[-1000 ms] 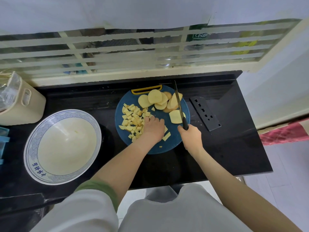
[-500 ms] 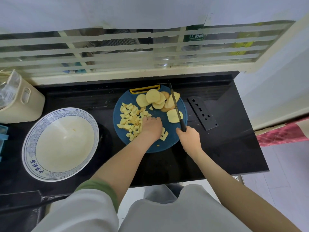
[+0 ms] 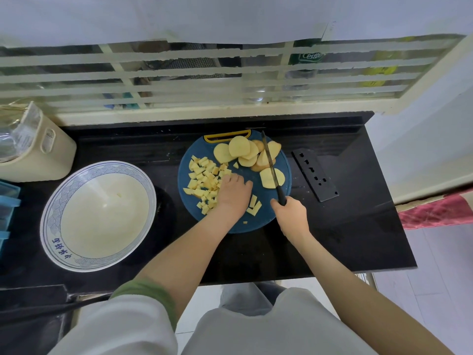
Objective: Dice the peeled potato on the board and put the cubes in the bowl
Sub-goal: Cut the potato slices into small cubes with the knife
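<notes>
A round blue cutting board (image 3: 258,221) lies on the black counter. On its left side sits a heap of potato cubes (image 3: 204,179). Round potato slices (image 3: 239,151) are stacked at its far edge, and one slice (image 3: 268,178) lies on the right. My left hand (image 3: 234,193) rests palm down on the board against the cubes, fingers curled. Gripped by the handle in my right hand (image 3: 290,212), a black knife (image 3: 271,166) points away across the single slice. A wide white bowl (image 3: 98,216) with a blue rim stands to the left, holding only a crumb.
A black knife sheath (image 3: 314,175) lies right of the board. A beige container (image 3: 38,149) stands at the back left, a blue box edge (image 3: 7,201) at far left. The counter's front edge (image 3: 281,275) is close below my arms. A window sill runs behind.
Both hands and the knife stay in nearly the same place on the board. My left hand has shifted slightly against the cube heap.
</notes>
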